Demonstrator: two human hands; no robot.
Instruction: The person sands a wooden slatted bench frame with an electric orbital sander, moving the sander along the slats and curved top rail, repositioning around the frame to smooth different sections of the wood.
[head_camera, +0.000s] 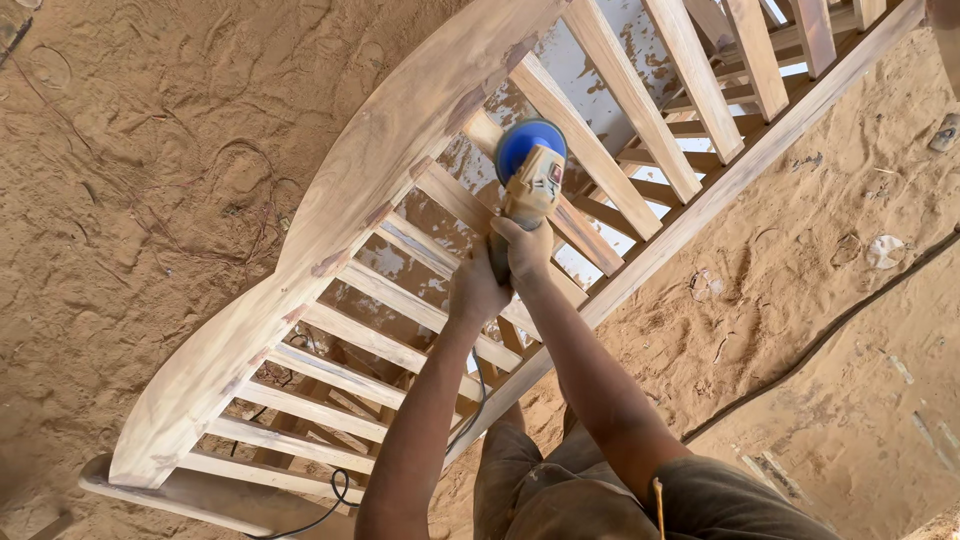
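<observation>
A long slatted wooden bench frame (330, 215) with a curved top rail lies over sandy ground. Both my hands grip a dusty power sander (532, 182) that has a round blue pad (528, 140), held against a slat (480, 215) near the frame's middle. My right hand (524, 250) wraps the sander's body from behind. My left hand (474, 292) holds the rear handle just below it. A black power cord (470, 405) runs down from the tool past my left forearm.
Sandy ground (150, 150) with footprints lies all around. A dark cable or hose (830, 335) crosses the sand at the right. Small scraps (885, 250) lie in the sand at the far right. My knees in brown trousers (560, 490) fill the lower middle.
</observation>
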